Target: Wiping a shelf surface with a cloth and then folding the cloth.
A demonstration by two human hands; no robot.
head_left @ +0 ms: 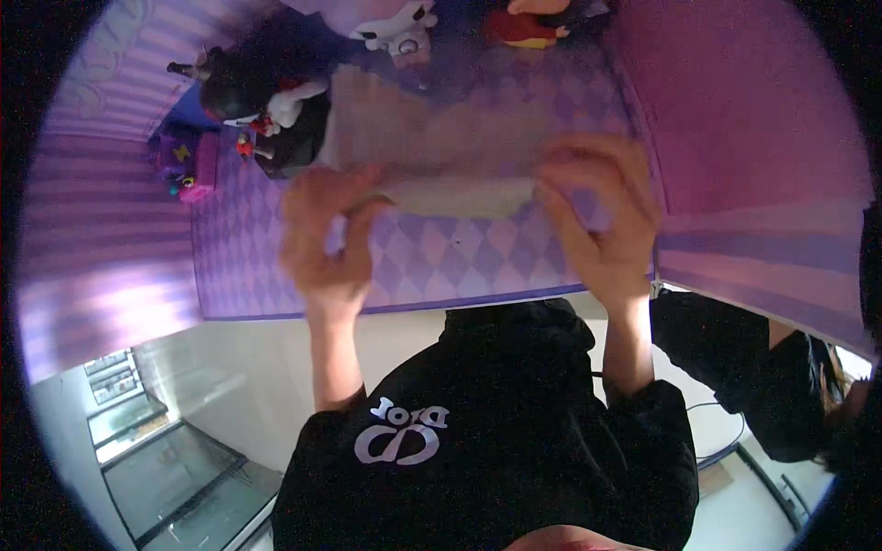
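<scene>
bed: big bed w/ a purple cover (92,266), stripes on the sides, takes up most of the view.
pink part: plain pink cover (763,119) on the right side of the bed.
diamond blanket: purple & white diamond blanket (432,262) lies flat in the middle of the bed, under both hands.
black top: person's black top (514,404) w/ white print, low in the view; both arms come up out of it.
other person: someone in black (735,367) at the right edge, beside the bed. Can't see their hands.
cloth: pale checked cloth (441,138), partly rolled up. Roll end is betw. the 2 hands; flat part goes away toward the toys. It sits on top of the diamond blanket, near the mid of the bed.
left hand: left hand (326,243) is on the left end of the roll. Fingers curled round it, thumb up near the edge, so it's closed on the cloth.
right hand: right hand (602,216) is on the right end of the roll. Fingers bent over the top, thumb tucked under, holding the cloth too.
black toy: black & white soft toy (276,101) lies left of the cloth, just beside it.
white toy: white soft toy (400,28) at the far end of the bed.
red toy: red & yellow toy (524,28) next to the white toy, far end.
small toys: little bright toys (188,165) on the left, well apart from the hands.
</scene>
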